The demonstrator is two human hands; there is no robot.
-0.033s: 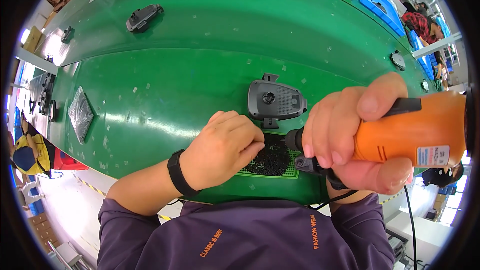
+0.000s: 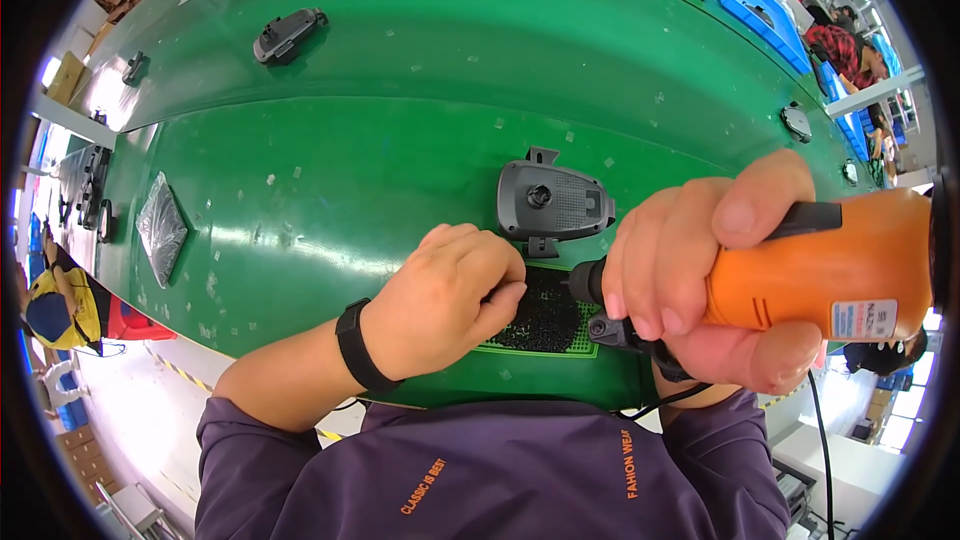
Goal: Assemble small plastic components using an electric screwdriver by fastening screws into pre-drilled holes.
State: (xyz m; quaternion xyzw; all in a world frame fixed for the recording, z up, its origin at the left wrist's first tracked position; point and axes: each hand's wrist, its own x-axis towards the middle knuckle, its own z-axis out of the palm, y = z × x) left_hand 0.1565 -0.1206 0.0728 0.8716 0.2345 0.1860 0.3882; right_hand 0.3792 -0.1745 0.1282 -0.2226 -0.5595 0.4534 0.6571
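Observation:
My right hand [image 2: 690, 270] is wrapped round an orange electric screwdriver [image 2: 800, 270], whose black nose points left. Just under that nose, a dark part with a round hole [image 2: 610, 331] sits by the right hand; what holds it is unclear. My left hand [image 2: 440, 295], with a black band on its wrist, has its fingers curled and thumb pressed in at the left side of a green tray [image 2: 583, 345]. Many small black screws [image 2: 540, 315] fill the tray. Whatever the left fingertips hold is hidden. Beyond the tray lies a dark grey oval housing [image 2: 555, 202] with a centre knob and side brackets.
A clear plastic bag [image 2: 161, 230] lies on the green table [image 2: 350, 170] at left. More dark housings [image 2: 289, 36] sit farther back. Blue trays [image 2: 750, 5] stand at the far right. A black cable [image 2: 822, 450] hangs at right. Other people [image 2: 850, 52] are at the sides.

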